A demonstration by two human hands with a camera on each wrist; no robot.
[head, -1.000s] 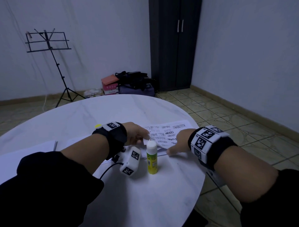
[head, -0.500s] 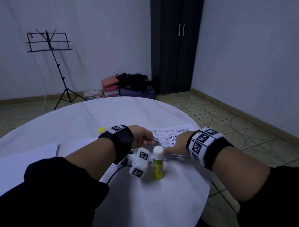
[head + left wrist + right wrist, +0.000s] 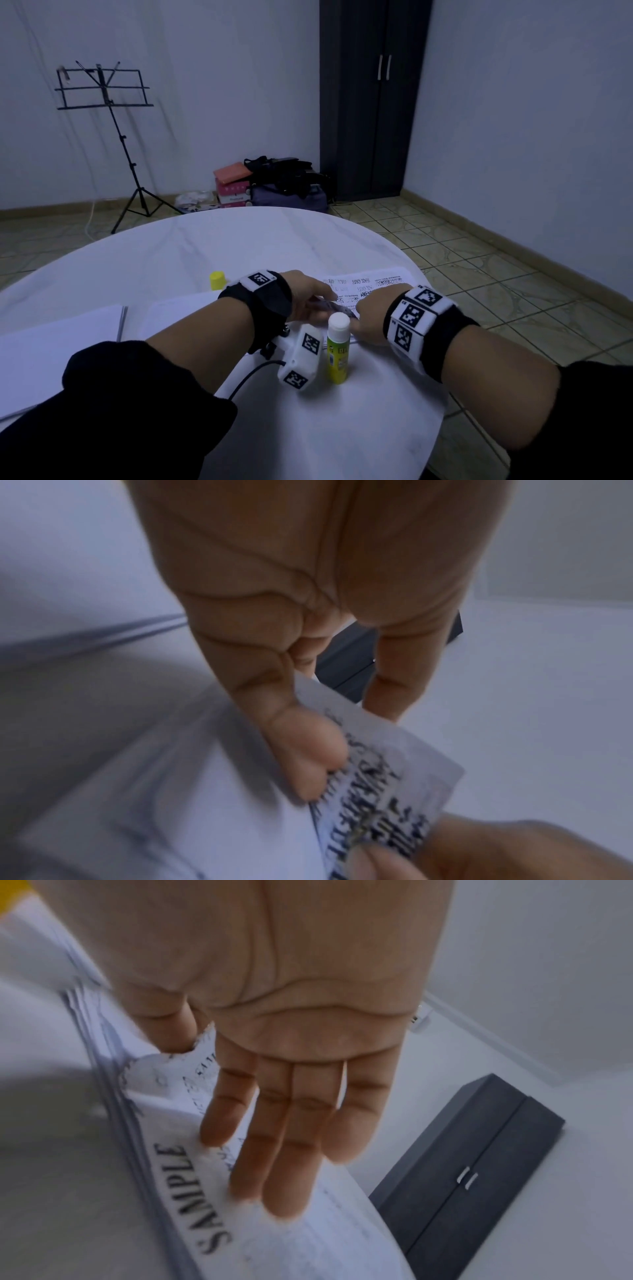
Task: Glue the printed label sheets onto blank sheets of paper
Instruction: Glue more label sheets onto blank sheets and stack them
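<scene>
A stack of printed label sheets [image 3: 373, 282] lies near the right edge of the round white table [image 3: 239, 246]. My left hand [image 3: 318, 298] pinches the near corner of the top printed sheet [image 3: 394, 772] between thumb [image 3: 304, 750] and fingers. My right hand [image 3: 368, 317] holds the same sheet [image 3: 178, 1177] right beside it: thumb at the crumpled corner, straight fingers [image 3: 284, 1150] over the page marked SAMPLE. That corner is lifted off the stack [image 3: 113, 1096]. A yellow glue stick [image 3: 337, 356] stands upright just in front of both hands, uncapped.
The glue's yellow cap [image 3: 217, 280] stands behind my left wrist. Blank sheets [image 3: 178, 315] lie left of the hands, with another white pile [image 3: 58, 342] at the table's left. A music stand [image 3: 113, 137], bags [image 3: 287, 185] and a dark wardrobe [image 3: 373, 102] are beyond the table.
My left hand has slid right, closer to my right hand, and the corner of the top printed sheet has come up between them. The glue stick has not moved.
</scene>
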